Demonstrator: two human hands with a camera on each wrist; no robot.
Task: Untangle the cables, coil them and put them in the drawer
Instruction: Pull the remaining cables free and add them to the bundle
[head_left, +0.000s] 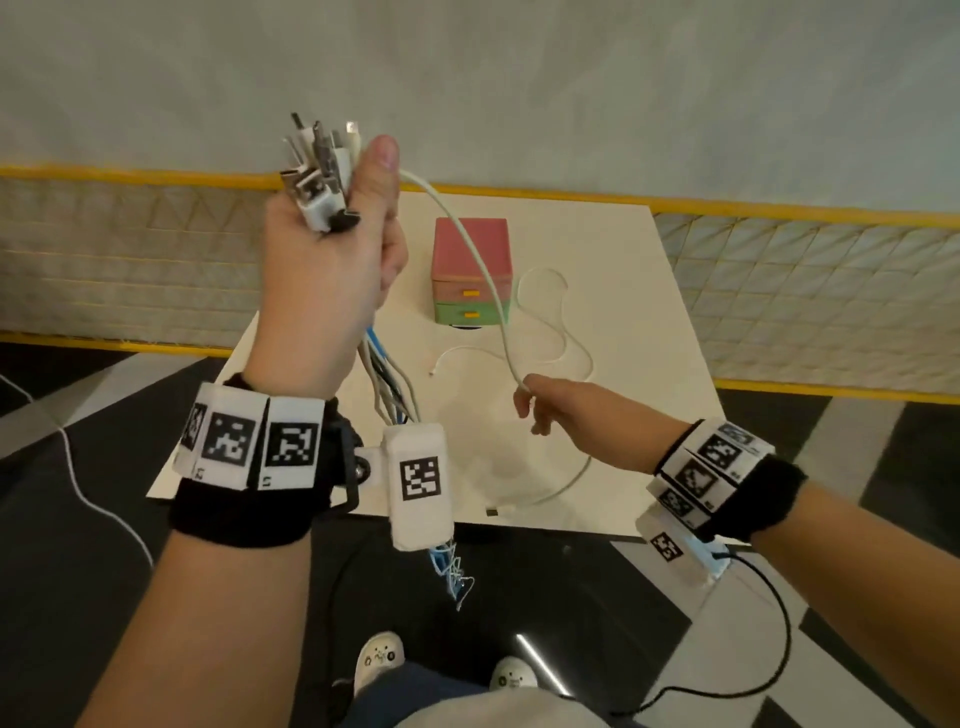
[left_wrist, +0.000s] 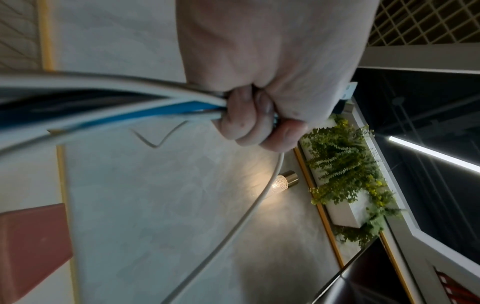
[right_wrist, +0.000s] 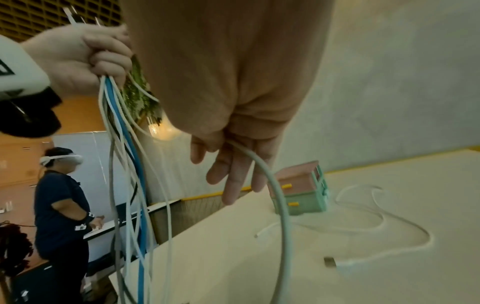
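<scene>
cable bundle (head_left: 317, 171): plugs up, clenched in your left hand (head_left: 332, 270) above the bench (head_left: 639, 291). white cable (head_left: 478, 249): runs from that fist to your right hand (head_left: 545, 405), pinched there. drawer box (head_left: 471, 278): on bench, both drawers closed.

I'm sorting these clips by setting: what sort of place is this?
Probably an indoor recording or demo hall, not a home. A small white table stands alone before a yellow-railed barrier, another person in a headset works at a separate table, and a planter lines the wall.
</scene>
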